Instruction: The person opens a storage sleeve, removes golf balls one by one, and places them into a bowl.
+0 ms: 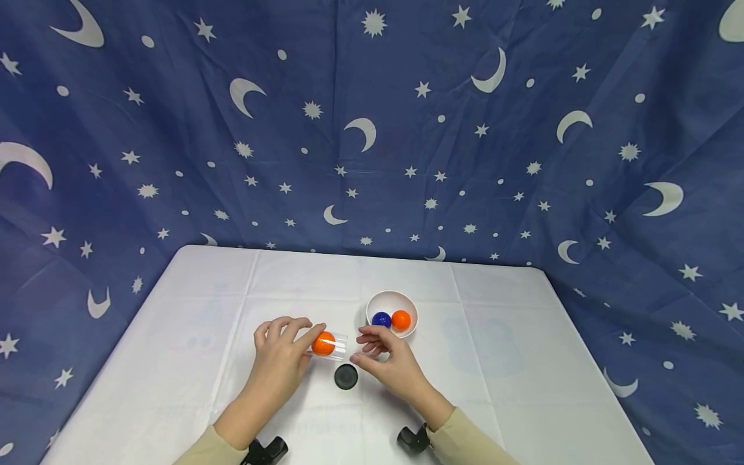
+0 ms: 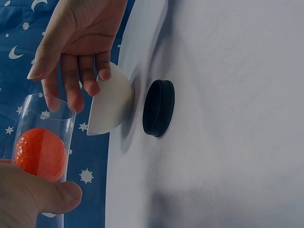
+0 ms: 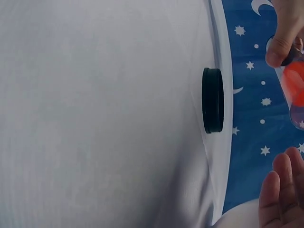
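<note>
My left hand point(image 1: 281, 355) grips a clear tube point(image 1: 340, 349), which lies tilted on its side in the head view with its mouth toward the right. Inside the tube sits an orange ball point(image 2: 40, 154); a dark patch shows by my thumb in the right wrist view. Just beyond the mouth is my right hand point(image 1: 392, 361), fingers loosely bent, holding nothing. On the table below the tube lies a round black cap point(image 1: 345, 376), hollow side showing in the left wrist view point(image 2: 159, 108).
Behind my right hand stands a white bowl point(image 1: 391, 296) with a blue ball point(image 1: 381, 320) and another orange ball point(image 1: 401, 320) in it. A white cloth covers the table point(image 1: 174, 361). Past its far edge hangs a blue curtain point(image 1: 401, 213) with moons and stars.
</note>
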The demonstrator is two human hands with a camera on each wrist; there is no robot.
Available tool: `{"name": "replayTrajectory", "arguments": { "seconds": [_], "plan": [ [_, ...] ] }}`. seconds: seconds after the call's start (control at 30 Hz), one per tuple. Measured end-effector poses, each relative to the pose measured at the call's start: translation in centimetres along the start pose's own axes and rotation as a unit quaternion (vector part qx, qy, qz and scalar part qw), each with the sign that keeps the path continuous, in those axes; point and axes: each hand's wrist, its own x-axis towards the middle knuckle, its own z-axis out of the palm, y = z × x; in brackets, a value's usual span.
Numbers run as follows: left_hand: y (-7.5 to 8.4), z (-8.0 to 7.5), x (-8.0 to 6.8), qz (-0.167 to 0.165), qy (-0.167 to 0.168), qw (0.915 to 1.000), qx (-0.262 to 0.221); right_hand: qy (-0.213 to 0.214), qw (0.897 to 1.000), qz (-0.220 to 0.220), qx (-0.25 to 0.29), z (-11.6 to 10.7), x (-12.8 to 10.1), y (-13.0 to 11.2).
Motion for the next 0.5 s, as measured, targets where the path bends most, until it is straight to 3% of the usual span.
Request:
{"name": "replayTrajectory", "arguments": {
  "seconds": [0.33,0.5],
  "plan": [
    [0.2,0.1,-0.2,0.006,0.000,1.0000,0.001,-0.038,0.999,0.016,-0.007,0.9,-0.1,-0.8],
    [0.2,0.1,-0.2,0.015,0.002,0.9999,-0.003,-0.038,0.999,0.000,-0.010,1.1,0.0,-0.5]
  ]
}}
